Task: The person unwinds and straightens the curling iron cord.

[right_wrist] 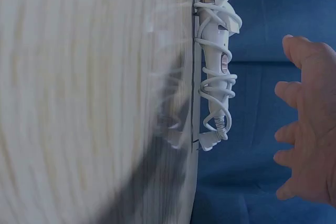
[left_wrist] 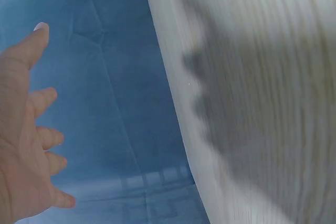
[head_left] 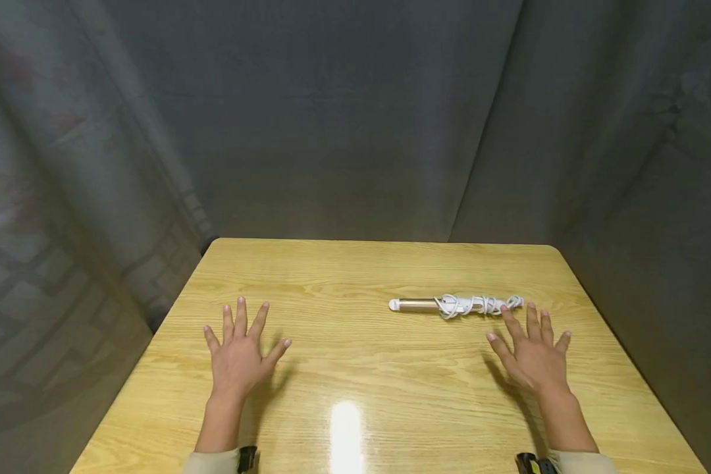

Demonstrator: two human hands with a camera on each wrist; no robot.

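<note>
At about 8 o'clock on the wooden table (head_left: 355, 263) the left hand (head_left: 239, 349) hovers palm down with its fingers spread and straight, holding nothing; the left wrist view shows the same splayed fingers with only tabletop and grey cloth backdrop (head_left: 332, 118) beyond them, and their shadow falls on the wood.

Moving across to about 2 o'clock of the table's middle, a curling iron (head_left: 456, 305) lies flat, its metal barrel pointing toward 9 o'clock and its white handle end toward 3 o'clock, with its white cord (head_left: 480, 304) wound round the handle.

Just at 5 o'clock of that handle end, the right hand (head_left: 533, 352) is also open, fingers apart and straight, fingertips near the cord but not touching it; the right wrist view shows a clear gap between hand and iron.

By my reading, this is the reach stage, with nothing gripped so far. The next move would call for the right hand to close the small gap and wrap round the corded handle, keeping clear of loose loops that could slip.
</note>
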